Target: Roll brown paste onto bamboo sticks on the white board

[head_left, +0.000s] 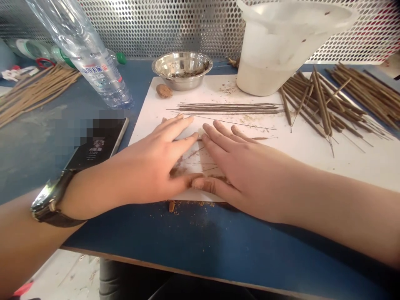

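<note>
My left hand [159, 162] lies palm down on a white board [300, 175], fingers stretched out. My right hand [240, 164] is flat beside it, fingers extended and pointing away; the two thumbs meet near the board's front edge. From under the right fingers a thin stick with a brown coating [259, 138] pokes out to the right; the rest of it is hidden by the hands. Just beyond the fingertips lies a row of thin dark bare sticks [228, 108], with one loose stick [243, 123] nearer. Brown smears and crumbs mark the board between the hands.
Behind stand a steel bowl [183, 71] with brown bits, a brown lump [164, 91] and a cloudy plastic jug [265, 54]. Coated brown sticks [326, 100] pile at right. At left are a water bottle [96, 66], a phone [100, 143] and long tan sticks [40, 91].
</note>
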`<move>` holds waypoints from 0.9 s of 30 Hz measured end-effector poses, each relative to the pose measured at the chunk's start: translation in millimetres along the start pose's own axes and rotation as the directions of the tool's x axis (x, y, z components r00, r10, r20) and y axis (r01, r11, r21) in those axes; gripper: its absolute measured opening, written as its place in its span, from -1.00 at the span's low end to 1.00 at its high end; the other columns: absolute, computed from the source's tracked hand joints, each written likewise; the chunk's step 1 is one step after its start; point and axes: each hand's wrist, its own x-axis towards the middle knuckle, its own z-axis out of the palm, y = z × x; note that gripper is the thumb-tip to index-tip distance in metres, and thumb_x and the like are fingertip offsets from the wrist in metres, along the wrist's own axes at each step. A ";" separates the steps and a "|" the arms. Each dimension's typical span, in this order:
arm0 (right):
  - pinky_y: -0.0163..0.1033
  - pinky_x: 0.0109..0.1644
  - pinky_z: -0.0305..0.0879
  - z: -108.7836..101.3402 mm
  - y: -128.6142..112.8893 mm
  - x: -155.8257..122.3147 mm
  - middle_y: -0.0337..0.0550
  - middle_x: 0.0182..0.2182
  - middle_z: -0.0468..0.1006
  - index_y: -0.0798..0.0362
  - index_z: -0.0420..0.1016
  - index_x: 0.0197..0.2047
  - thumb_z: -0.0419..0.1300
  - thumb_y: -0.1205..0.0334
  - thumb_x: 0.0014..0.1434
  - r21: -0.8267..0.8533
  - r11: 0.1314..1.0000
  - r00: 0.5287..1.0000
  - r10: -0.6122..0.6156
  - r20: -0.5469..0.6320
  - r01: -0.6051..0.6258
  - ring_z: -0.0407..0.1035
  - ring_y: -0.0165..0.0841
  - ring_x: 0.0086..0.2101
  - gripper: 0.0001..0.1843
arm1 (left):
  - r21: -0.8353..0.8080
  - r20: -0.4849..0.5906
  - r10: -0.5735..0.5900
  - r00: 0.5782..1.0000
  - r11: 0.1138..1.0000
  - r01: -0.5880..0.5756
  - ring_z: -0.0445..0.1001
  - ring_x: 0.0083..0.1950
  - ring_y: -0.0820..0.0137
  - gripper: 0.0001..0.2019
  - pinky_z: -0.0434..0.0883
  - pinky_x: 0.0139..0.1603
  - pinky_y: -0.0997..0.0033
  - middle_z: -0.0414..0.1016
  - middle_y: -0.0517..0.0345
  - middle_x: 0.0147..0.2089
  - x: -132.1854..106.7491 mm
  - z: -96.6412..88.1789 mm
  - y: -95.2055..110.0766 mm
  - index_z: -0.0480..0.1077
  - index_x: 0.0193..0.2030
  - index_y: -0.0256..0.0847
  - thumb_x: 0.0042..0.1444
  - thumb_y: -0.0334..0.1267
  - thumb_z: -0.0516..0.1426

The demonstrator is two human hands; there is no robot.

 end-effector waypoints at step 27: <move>0.50 0.62 0.05 -4.0 6.8 20.5 0.43 0.66 0.03 0.38 0.10 0.68 -0.13 -0.55 0.48 0.083 0.991 0.993 0.098 0.069 -0.104 -0.15 0.35 0.62 0.20 | 0.055 0.058 -0.068 0.996 0.996 0.065 -0.15 0.78 -0.31 -0.12 0.04 0.72 -0.40 -0.06 -0.23 0.78 19.8 6.2 -6.9 0.22 0.67 -0.23 0.32 0.14 0.22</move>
